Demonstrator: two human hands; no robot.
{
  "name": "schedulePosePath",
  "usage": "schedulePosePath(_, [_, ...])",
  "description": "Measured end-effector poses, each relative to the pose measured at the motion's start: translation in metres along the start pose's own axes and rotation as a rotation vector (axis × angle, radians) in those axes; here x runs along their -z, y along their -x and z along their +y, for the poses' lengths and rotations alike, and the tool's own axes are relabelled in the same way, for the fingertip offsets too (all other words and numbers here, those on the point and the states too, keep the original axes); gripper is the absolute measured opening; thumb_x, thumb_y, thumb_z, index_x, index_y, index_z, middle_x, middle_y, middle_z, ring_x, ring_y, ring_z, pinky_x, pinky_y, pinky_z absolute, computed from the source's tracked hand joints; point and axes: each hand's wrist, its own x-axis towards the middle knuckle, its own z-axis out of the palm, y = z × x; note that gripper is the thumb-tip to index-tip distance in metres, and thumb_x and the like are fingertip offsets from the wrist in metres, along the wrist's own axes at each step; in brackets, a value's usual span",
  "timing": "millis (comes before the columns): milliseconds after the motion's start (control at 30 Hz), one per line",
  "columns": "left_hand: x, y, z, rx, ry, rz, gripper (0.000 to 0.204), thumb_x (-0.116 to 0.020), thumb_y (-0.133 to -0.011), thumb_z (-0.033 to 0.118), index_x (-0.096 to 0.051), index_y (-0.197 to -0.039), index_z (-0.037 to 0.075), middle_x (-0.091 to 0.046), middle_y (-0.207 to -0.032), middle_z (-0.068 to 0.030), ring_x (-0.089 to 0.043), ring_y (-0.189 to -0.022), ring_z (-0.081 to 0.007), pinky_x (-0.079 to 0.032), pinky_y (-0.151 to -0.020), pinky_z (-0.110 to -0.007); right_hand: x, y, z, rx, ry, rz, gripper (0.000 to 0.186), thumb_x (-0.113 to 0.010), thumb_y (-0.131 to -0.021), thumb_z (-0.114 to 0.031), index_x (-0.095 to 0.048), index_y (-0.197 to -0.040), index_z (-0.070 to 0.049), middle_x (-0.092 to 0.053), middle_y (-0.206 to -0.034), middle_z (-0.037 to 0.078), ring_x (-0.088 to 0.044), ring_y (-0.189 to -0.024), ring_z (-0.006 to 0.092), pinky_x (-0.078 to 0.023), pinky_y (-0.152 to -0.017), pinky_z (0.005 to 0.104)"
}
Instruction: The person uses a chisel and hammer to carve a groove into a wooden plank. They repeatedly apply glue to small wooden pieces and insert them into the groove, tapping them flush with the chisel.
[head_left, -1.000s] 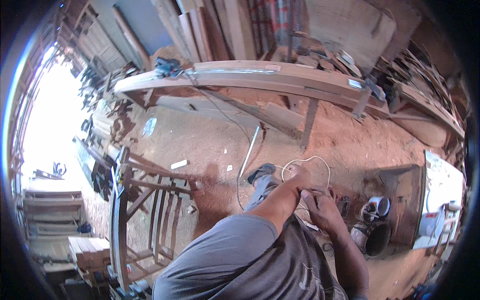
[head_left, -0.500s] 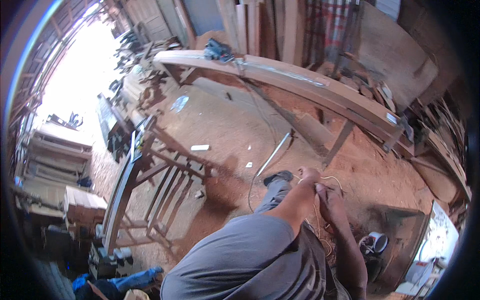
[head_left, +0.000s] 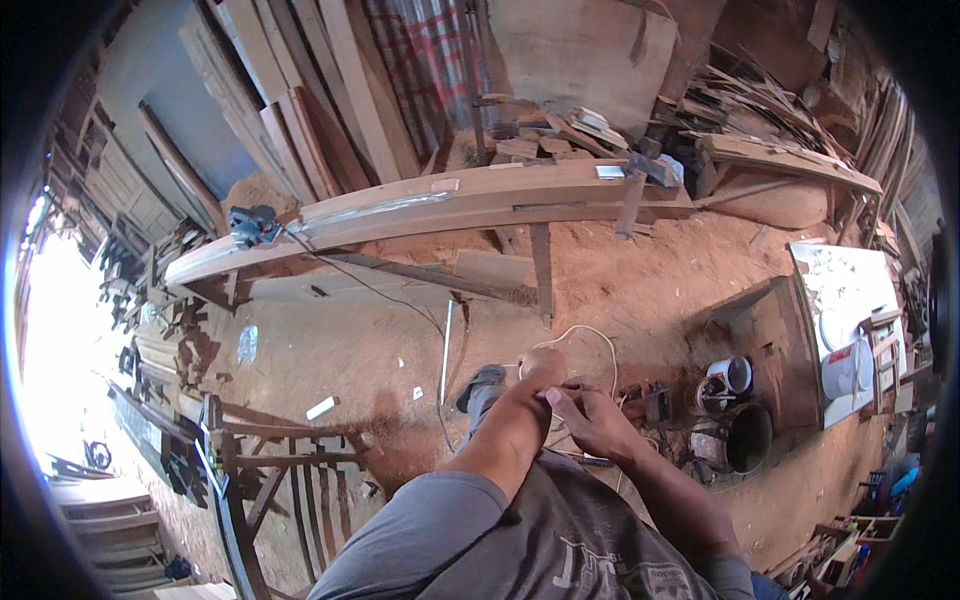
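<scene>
My left hand (head_left: 543, 364) is in front of my body, back upward and fingers curled under; whether anything is in them is hidden. My right hand (head_left: 590, 418) is closed at my left wrist, thumb and fingertips pressed against its inner side. Below both hands a pale cord (head_left: 609, 350) loops over the dusty floor. My shoe (head_left: 484, 380) shows just left of the left hand.
A long timber beam (head_left: 420, 215) spans the far side, with a blue power tool (head_left: 254, 226) at its left end. Buckets (head_left: 735, 375) and a wooden box (head_left: 785, 350) stand right. A wooden trestle (head_left: 235, 490) is at lower left; a white strip (head_left: 446, 350) lies on the floor.
My view has swung to the right, so the beam and floor items shift left and more of the right side shows. My right hand stays at my left wrist.
</scene>
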Motion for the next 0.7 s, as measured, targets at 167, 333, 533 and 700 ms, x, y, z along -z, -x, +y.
schedulePosePath(167, [0.001, -0.01, 0.02, -0.09, -0.026, -0.031, 0.027, -0.064, -0.098, 0.03, -0.076, -0.113, 0.01, -0.074, -0.118, -0.0146, -0.072, -0.105, -0.0357, -0.054, -0.089, -0.059, 0.02, -0.013, 0.026, 0.086, 0.378, 0.146, 0.052, -0.048, -0.109, -0.047, -0.074, -0.123, -0.005, -0.074, -0.113, 0.023, -0.06, -0.121, 0.043, -0.042, -0.111, 0.0507])
schedulePosePath(333, [-0.003, -0.018, 0.007, -0.129, -0.018, -0.063, 0.027, -0.064, -0.098, 0.03, -0.076, -0.111, 0.009, -0.074, -0.115, -0.015, -0.072, -0.104, -0.036, -0.054, -0.088, -0.057, 0.007, -0.008, 0.016, 0.085, -0.008, 0.093, 0.047, -0.049, -0.111, -0.043, -0.075, -0.118, -0.004, -0.073, -0.113, 0.023, -0.06, -0.122, 0.0422, -0.043, -0.109, 0.05])
schedulePosePath(533, [0.013, -0.048, 0.004, -0.223, -0.011, -0.11, 0.027, -0.065, -0.098, 0.031, -0.075, -0.108, 0.008, -0.074, -0.113, -0.0156, -0.072, -0.102, -0.0363, -0.055, -0.087, -0.056, 0.013, -0.053, 0.055, 0.163, 0.275, 0.259, 0.036, -0.057, -0.108, -0.036, -0.075, -0.119, -0.007, -0.072, -0.117, 0.024, -0.065, -0.113, 0.0423, -0.051, -0.1, 0.05])
schedulePosePath(700, [0.018, -0.076, -0.02, -0.352, 0.085, -0.141, 0.027, -0.065, -0.098, 0.032, -0.075, -0.105, 0.008, -0.074, -0.11, -0.016, -0.072, -0.1, -0.0366, -0.055, -0.086, -0.054, 0.027, -0.073, 0.019, 0.006, -0.327, 0.052, 0.024, -0.063, -0.104, -0.016, -0.073, -0.118, 0.0, -0.075, -0.105, 0.012, -0.067, -0.11, 0.0237, -0.051, -0.097, 0.0377])
